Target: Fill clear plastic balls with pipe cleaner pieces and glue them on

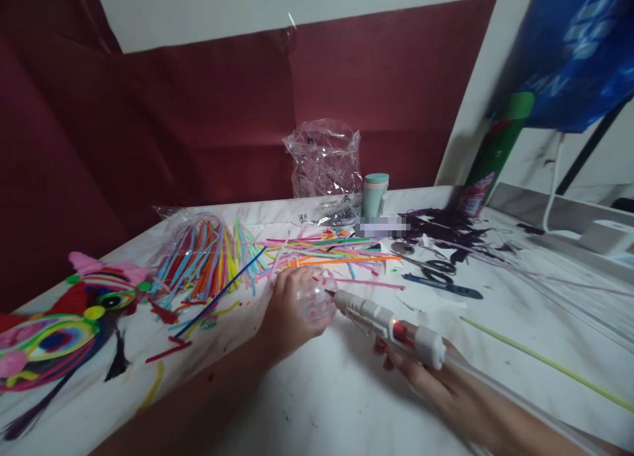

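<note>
My left hand is curled around a small clear, bumpy ball-like object resting near the table. My right hand grips a white hot glue gun with a red light on its side. The gun's nozzle touches the clear object. A clear glue stick sticks out of the gun's back toward me.
The white table holds a heap of coloured pipe cleaners, a colourful pipe-cleaner figure at left, scissors, purple scraps, a crumpled clear bag, a teal-capped tube and a green stick.
</note>
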Motion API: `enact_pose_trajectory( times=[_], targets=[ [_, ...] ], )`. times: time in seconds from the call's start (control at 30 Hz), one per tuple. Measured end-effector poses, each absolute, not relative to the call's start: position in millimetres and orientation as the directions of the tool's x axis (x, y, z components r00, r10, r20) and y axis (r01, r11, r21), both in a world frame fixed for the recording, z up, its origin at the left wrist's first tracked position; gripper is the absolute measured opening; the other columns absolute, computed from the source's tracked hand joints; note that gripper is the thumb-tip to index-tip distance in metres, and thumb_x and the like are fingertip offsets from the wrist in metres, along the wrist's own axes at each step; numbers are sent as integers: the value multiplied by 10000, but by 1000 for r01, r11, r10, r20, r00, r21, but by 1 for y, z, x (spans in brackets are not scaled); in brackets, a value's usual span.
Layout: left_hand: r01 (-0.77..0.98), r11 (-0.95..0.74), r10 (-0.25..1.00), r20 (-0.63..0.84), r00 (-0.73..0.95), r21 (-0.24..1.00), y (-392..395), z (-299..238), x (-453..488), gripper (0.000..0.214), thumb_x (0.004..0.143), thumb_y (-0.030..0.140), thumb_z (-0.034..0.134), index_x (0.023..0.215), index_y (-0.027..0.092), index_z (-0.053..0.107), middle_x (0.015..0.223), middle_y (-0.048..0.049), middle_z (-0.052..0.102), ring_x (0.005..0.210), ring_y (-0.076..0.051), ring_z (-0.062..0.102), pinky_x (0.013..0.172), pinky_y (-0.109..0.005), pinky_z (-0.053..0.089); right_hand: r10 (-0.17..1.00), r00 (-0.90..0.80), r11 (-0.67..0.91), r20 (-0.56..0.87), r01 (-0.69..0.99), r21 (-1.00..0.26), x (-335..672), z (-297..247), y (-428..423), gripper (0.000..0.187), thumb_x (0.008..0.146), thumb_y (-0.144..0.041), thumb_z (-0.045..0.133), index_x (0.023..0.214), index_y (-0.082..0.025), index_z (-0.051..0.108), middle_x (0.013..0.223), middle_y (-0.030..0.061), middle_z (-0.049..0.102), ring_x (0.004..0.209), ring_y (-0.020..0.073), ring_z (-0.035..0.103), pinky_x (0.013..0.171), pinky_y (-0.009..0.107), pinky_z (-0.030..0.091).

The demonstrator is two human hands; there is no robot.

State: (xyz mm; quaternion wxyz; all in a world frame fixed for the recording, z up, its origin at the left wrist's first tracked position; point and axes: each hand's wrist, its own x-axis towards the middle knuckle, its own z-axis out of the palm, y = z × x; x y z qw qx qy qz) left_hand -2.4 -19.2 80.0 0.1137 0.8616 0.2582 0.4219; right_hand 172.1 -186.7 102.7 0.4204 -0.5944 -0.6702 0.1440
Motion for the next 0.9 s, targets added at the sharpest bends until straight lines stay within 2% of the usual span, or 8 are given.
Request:
enact_pose_trajectory(
  times=[0.17,0.3,0.9],
  targets=[
    [369,-820,572,641,512,438,-19,78,-2,748,551,222,735,1206,166,379,1190,-142,464,1155,-309,462,997,-505,406,924,11,281,383,661,-696,171,102,-186,168,841,-245,396,776,-205,545,701,24,643,632,163,625,584,247,529],
    [378,-813,583,639,502,444,-20,78,-2,734,549,236,737,1196,159,400,1184,-146,467,1155,-313,459,998,-502,403,919,36,276,393,651,-707,169,101,-186,178,845,-256,390,776,-202,545,692,25,644,626,160,627,574,239,531],
    [394,-811,583,645,494,431,-21,75,0,745,551,230,732,1209,162,388,1204,-145,451,1177,-300,435,1015,-471,393,921,-6,296,389,659,-691,171,99,-186,170,841,-244,401,802,-206,562,711,27,655,636,165,634,554,237,536]
  ],
)
